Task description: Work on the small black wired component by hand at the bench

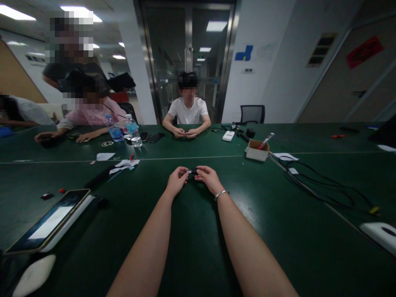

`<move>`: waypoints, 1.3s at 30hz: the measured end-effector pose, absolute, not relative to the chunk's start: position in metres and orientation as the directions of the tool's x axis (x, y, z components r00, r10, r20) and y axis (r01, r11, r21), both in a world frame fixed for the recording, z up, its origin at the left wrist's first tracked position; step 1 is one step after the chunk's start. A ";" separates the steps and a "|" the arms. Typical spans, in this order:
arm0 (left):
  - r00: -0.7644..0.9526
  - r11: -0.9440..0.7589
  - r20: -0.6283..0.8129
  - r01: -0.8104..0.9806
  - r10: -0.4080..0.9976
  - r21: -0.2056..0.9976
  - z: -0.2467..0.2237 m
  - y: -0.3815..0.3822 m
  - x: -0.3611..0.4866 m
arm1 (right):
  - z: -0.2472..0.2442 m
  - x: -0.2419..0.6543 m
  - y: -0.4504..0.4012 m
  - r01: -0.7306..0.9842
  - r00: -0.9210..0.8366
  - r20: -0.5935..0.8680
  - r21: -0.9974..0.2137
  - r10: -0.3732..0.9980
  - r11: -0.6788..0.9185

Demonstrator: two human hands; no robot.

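Observation:
Both my hands meet over the green table, fingers closed on a small dark object with a shiny left end. My left hand pinches the shiny end, and my right hand grips the dark end, a silver bracelet on its wrist. The object is too small to identify. It lies roughly level between my fingertips.
A phone lies at the left, near a white mouse-like object. Crumpled paper, a small box, black cables and bottles are on the table. A person sits opposite; others are at the left.

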State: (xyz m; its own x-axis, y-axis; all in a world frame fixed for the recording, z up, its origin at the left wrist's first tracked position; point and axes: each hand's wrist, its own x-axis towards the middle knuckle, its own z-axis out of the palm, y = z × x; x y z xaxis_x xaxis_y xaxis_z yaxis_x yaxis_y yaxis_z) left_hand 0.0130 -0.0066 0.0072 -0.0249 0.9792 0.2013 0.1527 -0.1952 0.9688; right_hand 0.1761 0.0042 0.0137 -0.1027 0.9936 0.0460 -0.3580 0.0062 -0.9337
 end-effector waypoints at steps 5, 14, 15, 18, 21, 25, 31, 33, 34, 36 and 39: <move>-0.050 -0.204 0.215 0.170 0.975 0.964 0.011 -0.009 0.014 | 0.013 0.176 0.004 -0.357 -0.108 0.051 -0.934 0.993 0.009; -0.027 -0.169 0.175 0.158 0.984 0.973 0.014 -0.010 0.013 | 0.014 0.177 0.005 -0.357 -0.107 0.043 -0.934 0.993 0.002; -0.028 -0.167 0.174 0.159 0.984 0.973 0.014 -0.010 0.013 | 0.014 0.177 0.005 -0.358 -0.106 0.043 -0.934 0.993 0.002; -0.028 -0.173 0.180 0.159 0.983 0.972 0.013 -0.010 0.013 | 0.015 0.177 0.004 -0.358 -0.108 0.040 -0.934 0.993 -0.001; -0.027 -0.169 0.176 0.154 0.984 0.973 0.012 -0.009 0.013 | 0.015 0.177 0.004 -0.362 -0.107 0.037 -0.932 0.994 -0.005; -0.050 -0.177 0.187 0.152 0.981 0.972 0.011 -0.009 0.013 | 0.014 0.176 0.004 -0.362 -0.107 0.040 -0.932 0.993 -0.002; -0.035 -0.190 0.199 0.171 0.979 0.967 0.012 -0.011 0.014 | 0.013 0.177 0.005 -0.371 -0.108 0.048 -0.929 0.993 0.004; -0.041 -0.184 0.194 0.176 0.980 0.967 0.012 -0.010 0.013 | 0.013 0.177 0.006 -0.374 -0.107 0.046 -0.927 0.993 0.003; -0.046 -0.182 0.193 0.179 0.980 0.967 0.012 -0.010 0.013 | 0.013 0.177 0.006 -0.375 -0.107 0.047 -0.927 0.993 0.003; -0.052 -0.178 0.190 0.185 0.980 0.967 0.013 -0.011 0.013 | 0.012 0.177 0.006 -0.372 -0.108 0.049 -0.928 0.993 0.005; -0.048 -0.170 0.182 0.191 0.982 0.967 0.017 -0.014 0.014 | 0.013 0.177 0.005 -0.367 -0.108 0.052 -0.930 0.993 0.009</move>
